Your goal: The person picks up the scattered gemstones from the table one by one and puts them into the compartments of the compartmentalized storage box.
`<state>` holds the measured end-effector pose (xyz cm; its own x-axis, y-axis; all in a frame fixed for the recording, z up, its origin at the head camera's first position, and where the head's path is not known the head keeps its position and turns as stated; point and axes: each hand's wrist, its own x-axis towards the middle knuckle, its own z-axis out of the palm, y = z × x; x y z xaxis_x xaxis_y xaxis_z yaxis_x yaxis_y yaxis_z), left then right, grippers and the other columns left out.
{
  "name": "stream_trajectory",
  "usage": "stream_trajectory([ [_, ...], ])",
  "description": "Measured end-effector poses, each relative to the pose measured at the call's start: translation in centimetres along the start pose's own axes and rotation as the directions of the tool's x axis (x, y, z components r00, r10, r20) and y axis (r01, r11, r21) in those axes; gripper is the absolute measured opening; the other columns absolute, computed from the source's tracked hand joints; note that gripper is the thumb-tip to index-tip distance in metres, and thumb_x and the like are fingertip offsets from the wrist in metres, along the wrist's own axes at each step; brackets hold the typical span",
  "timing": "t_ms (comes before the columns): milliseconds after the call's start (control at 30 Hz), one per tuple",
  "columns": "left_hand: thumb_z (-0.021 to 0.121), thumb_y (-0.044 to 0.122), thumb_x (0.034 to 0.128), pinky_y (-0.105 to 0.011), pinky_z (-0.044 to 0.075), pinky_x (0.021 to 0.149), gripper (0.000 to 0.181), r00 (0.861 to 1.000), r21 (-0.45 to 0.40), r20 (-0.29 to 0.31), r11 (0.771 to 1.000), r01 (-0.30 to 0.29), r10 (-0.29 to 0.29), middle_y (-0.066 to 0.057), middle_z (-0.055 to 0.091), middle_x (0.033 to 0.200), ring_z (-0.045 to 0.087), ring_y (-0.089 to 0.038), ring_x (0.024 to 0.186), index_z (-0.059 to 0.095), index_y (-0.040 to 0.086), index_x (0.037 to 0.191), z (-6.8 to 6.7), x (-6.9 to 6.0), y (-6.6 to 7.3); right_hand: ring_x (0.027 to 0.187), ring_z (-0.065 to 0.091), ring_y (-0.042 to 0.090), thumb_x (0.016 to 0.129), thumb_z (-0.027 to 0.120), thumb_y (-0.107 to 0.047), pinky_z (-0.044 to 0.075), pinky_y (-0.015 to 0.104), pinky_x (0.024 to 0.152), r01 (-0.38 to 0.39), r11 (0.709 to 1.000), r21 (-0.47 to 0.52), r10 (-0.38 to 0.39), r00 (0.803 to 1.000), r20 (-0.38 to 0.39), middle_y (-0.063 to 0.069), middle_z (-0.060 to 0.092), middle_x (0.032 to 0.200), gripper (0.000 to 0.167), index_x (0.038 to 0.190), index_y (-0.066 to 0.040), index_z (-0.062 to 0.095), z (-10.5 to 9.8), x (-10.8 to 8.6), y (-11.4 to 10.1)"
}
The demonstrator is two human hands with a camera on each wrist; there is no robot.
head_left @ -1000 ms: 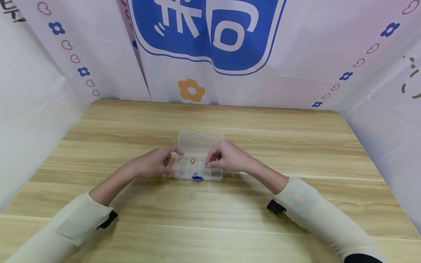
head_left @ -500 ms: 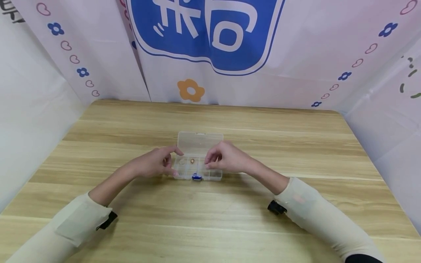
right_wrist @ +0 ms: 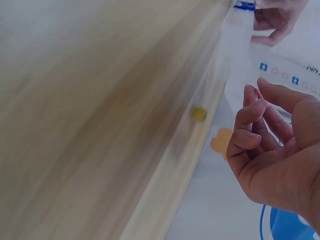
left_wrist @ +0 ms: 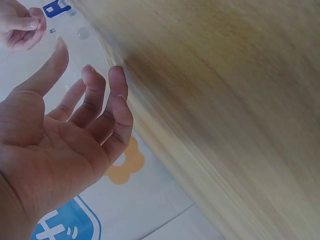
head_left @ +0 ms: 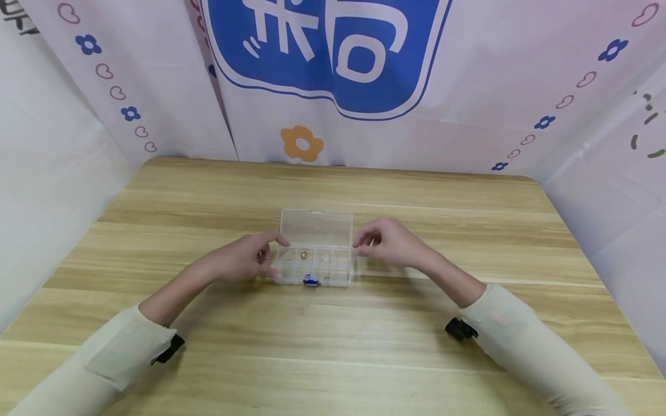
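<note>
A clear plastic compartment box [head_left: 341, 283] with a blue latch [head_left: 311, 280] stands on the table, its lid [head_left: 317, 227] raised. My left hand [head_left: 241, 257] holds its left end between thumb and index finger. A small gold-coloured piece [head_left: 304, 255] lies in a back compartment, and pale round pieces [head_left: 326, 258] show faintly in others. Just right of the box is my right hand [head_left: 392, 242], its fingers bent and the thumb slightly apart from them. Nothing shows between those fingertips. In the right wrist view a small round yellow thing [right_wrist: 198, 114] appears, blurred, near the right hand.
The wooden table [head_left: 312, 358] carries the box near its middle. Behind it hangs a white cloth [head_left: 416, 144] with a blue emblem and flowers. Similar cloth hangs at both sides. A black clip [head_left: 461, 329] sits by the right sleeve, another [head_left: 169, 349] by the left.
My right hand has moved right, from over the right compartments to beside the box. The compartments it covered now show, with a pale round piece in one. My left hand has stayed in place.
</note>
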<state>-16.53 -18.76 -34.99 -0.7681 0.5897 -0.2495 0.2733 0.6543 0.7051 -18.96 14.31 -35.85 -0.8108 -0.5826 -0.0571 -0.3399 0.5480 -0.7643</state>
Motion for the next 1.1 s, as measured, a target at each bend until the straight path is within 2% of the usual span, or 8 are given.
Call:
stream_trajectory([
  [267,0.079,0.011,0.0926,-0.027,0.043,0.060,0.058,1.000,-0.009,-0.002,1.000,0.010,-0.010,-0.004,0.055,0.076,0.049,-0.016,0.067,0.049,-0.006,0.140,0.0,-0.2,0.0,0.074,0.063,0.017,0.095,0.072,-0.005,0.053,0.031,0.069,-0.022,0.999,-0.024,0.021,0.999,-0.038,0.005,0.073,0.087,0.006,0.098,-0.001,0.076,-1.3,-0.5,1.3],
  [433,0.079,0.012,0.0925,-0.027,0.043,0.059,0.059,1.000,-0.008,0.001,1.000,0.005,-0.005,-0.004,0.055,0.075,0.049,-0.015,0.067,0.049,-0.007,0.140,0.0,-0.1,-0.1,0.076,0.062,0.016,0.094,0.072,-0.002,0.051,0.030,0.070,-0.053,0.997,-0.048,0.049,0.996,-0.073,0.005,0.072,0.085,0.005,0.097,0.001,0.076,-2.0,-0.5,1.9],
  [633,0.079,0.012,0.0921,-0.027,0.043,0.060,0.059,1.000,-0.006,0.000,1.000,0.005,-0.005,-0.003,0.056,0.075,0.049,-0.015,0.067,0.049,-0.007,0.140,0.0,-0.1,-0.1,0.080,0.064,0.016,0.091,0.077,-0.003,0.052,0.029,0.071,-0.092,0.991,-0.097,0.089,0.995,-0.037,0.004,0.074,0.087,0.003,0.093,-0.001,0.077,-2.1,-0.5,2.5],
  [1100,0.080,0.013,0.0923,-0.027,0.043,0.059,0.060,1.000,-0.002,0.000,1.000,0.002,-0.002,-0.003,0.056,0.075,0.049,-0.015,0.067,0.049,-0.006,0.140,0.0,0.0,-0.1,0.077,0.064,0.011,0.089,0.081,-0.005,0.053,0.029,0.073,-0.079,0.983,-0.166,0.085,0.996,0.028,-0.002,0.074,0.082,0.006,0.083,-0.007,0.078,-1.4,-0.2,2.5],
])
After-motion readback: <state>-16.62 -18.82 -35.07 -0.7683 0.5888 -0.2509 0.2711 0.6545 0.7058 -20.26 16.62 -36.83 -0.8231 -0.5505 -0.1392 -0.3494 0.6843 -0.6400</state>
